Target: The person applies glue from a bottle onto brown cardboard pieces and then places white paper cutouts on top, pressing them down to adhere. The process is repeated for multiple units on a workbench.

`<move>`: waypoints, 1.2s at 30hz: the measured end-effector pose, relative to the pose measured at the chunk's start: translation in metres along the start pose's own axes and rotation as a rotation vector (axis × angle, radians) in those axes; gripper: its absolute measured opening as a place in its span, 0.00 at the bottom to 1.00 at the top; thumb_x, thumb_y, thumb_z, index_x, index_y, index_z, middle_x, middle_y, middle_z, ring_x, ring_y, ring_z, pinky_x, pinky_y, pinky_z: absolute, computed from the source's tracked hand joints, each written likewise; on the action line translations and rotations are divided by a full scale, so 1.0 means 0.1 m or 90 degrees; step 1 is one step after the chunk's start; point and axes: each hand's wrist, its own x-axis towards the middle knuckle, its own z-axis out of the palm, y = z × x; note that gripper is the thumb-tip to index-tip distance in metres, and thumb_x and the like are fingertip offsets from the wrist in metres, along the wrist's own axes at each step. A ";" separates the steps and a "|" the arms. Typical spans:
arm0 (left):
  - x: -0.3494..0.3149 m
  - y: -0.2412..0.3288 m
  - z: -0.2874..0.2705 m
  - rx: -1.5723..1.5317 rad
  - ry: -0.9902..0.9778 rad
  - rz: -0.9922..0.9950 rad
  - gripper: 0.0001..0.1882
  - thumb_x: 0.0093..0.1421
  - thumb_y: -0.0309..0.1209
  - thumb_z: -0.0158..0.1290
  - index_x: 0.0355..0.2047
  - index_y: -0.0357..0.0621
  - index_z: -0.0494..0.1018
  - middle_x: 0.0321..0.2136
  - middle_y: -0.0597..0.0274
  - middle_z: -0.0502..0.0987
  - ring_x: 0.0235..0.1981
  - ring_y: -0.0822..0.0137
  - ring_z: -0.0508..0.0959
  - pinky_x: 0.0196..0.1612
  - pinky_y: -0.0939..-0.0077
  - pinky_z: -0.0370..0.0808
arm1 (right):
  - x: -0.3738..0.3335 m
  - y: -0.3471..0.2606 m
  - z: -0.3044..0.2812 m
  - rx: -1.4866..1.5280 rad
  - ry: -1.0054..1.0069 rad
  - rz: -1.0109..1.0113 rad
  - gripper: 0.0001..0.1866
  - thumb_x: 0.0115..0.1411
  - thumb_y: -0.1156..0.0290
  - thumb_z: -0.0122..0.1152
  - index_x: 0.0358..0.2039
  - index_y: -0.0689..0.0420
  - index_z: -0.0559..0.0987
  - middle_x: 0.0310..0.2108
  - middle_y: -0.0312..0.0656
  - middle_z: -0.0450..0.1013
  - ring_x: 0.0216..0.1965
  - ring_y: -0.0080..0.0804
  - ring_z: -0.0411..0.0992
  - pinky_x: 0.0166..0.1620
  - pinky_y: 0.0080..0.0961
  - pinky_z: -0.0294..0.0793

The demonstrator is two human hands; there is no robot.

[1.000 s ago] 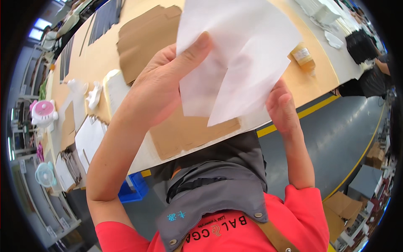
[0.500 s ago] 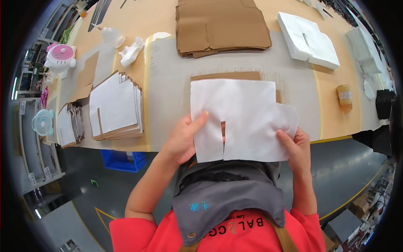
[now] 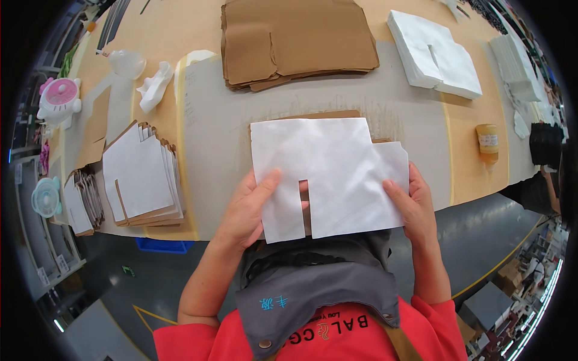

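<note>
The person's left grip [image 3: 244,210] held the left side of a slotted white sheet [image 3: 343,174], thumb on top and fingers beneath, while the right grip [image 3: 416,207] pinched its right side likewise. The sheet was spread between them over the near edge of the worktop [image 3: 211,108], with a brown piece [image 3: 330,114] showing past its far edge. Beyond lay a brown stack [image 3: 313,42], with a white stack [image 3: 412,51] to its right; an amber bottle [image 3: 487,144] lay nearer the right end.
</note>
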 end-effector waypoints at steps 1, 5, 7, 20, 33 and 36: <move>0.01 0.01 -0.01 -0.005 -0.008 -0.007 0.21 0.73 0.35 0.47 0.62 0.38 0.63 0.52 0.53 0.75 0.49 0.61 0.81 0.48 0.55 0.84 | 0.02 0.00 0.00 0.003 -0.002 0.002 0.25 0.65 0.73 0.61 0.61 0.66 0.69 0.52 0.40 0.75 0.50 0.22 0.72 0.54 0.21 0.71; 0.04 0.05 -0.01 -0.016 -0.028 -0.022 0.22 0.73 0.36 0.46 0.63 0.38 0.62 0.54 0.51 0.74 0.51 0.58 0.80 0.49 0.53 0.84 | 0.10 0.03 -0.02 0.000 -0.010 0.014 0.25 0.65 0.72 0.62 0.61 0.65 0.69 0.51 0.41 0.75 0.50 0.22 0.73 0.54 0.21 0.71; 0.04 0.07 0.01 -0.014 -0.025 -0.025 0.23 0.74 0.36 0.45 0.63 0.37 0.61 0.54 0.51 0.73 0.51 0.60 0.80 0.49 0.55 0.83 | 0.12 0.04 -0.03 -0.003 -0.013 0.022 0.25 0.65 0.72 0.62 0.61 0.65 0.69 0.51 0.41 0.75 0.50 0.23 0.73 0.54 0.21 0.71; 0.09 0.07 0.00 -0.021 -0.037 -0.049 0.24 0.74 0.36 0.43 0.65 0.36 0.59 0.58 0.50 0.70 0.54 0.59 0.78 0.52 0.55 0.81 | 0.17 0.06 -0.02 -0.018 0.000 0.016 0.25 0.65 0.71 0.63 0.60 0.66 0.69 0.51 0.41 0.75 0.50 0.22 0.73 0.54 0.21 0.71; 0.11 0.09 -0.01 0.002 -0.016 -0.051 0.24 0.71 0.33 0.50 0.63 0.36 0.61 0.52 0.51 0.76 0.49 0.59 0.81 0.49 0.58 0.83 | 0.17 0.03 0.00 -0.027 0.010 0.026 0.24 0.65 0.72 0.62 0.59 0.66 0.70 0.50 0.41 0.75 0.49 0.22 0.73 0.53 0.21 0.72; 0.11 0.08 -0.02 0.071 0.021 -0.019 0.23 0.70 0.30 0.52 0.62 0.35 0.62 0.52 0.52 0.76 0.47 0.63 0.82 0.49 0.66 0.82 | 0.15 -0.02 0.02 -0.017 0.012 0.036 0.25 0.64 0.73 0.62 0.60 0.66 0.69 0.51 0.42 0.75 0.50 0.23 0.73 0.54 0.21 0.72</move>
